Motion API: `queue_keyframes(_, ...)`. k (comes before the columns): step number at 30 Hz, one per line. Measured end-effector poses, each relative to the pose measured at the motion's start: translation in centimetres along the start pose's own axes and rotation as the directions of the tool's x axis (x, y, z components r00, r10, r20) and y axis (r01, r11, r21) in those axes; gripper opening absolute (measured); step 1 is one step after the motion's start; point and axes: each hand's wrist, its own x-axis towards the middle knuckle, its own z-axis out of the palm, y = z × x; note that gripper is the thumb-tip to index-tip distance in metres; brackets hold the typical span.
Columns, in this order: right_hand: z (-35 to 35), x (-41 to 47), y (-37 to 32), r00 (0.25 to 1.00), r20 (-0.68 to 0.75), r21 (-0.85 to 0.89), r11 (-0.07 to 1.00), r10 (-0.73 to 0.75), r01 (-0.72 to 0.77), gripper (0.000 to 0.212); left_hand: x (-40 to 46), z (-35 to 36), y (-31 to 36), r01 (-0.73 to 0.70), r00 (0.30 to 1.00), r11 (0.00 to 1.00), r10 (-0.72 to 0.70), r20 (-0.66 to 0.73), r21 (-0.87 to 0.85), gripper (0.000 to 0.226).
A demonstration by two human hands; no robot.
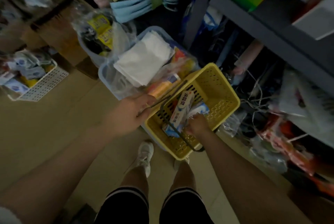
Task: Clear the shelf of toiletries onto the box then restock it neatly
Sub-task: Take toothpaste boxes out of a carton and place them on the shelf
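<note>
A yellow plastic basket (222, 95) with dark wire handles hangs in front of me, over the edge of a clear blue-rimmed bin (108, 72). My left hand (135, 111) grips one wire handle at the basket's left rim. Inside the basket lie white and blue toothpaste boxes (180, 110). My right hand (197, 124) reaches into the basket with its fingers curled round the near end of those boxes. The grey metal shelf (262, 19) stands at the right.
The clear bin holds white folded packs (144, 59) and orange packets. A white perforated basket (45, 83) of small packets sits at the left, cardboard boxes (59, 32) behind it. Bags and cords crowd the floor under the shelf. My feet stand on tan floor tiles.
</note>
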Motion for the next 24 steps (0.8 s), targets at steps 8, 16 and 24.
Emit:
queue_keyframes(8,-7.7,-14.2,0.6,0.944,-0.304,0.133,0.976,-0.126,0.173,0.013,0.9,-2.0,5.7,-0.198,0.962,0.968,0.161,0.220,0.157,0.033)
queue_keyframes(16,-15.8,-27.6,14.8,0.795,-0.606,0.252,0.956,0.035,0.150,0.009,2.7,5.1,21.2,-0.573,0.727,0.810,0.431,0.535,0.126,0.032)
queue_keyframes(24,-17.9,-37.8,34.6,0.644,-0.650,0.524,0.851,0.405,-0.006,0.008,-2.2,19.5,38.6,-0.840,0.378,0.540,0.654,0.655,-0.054,0.030)
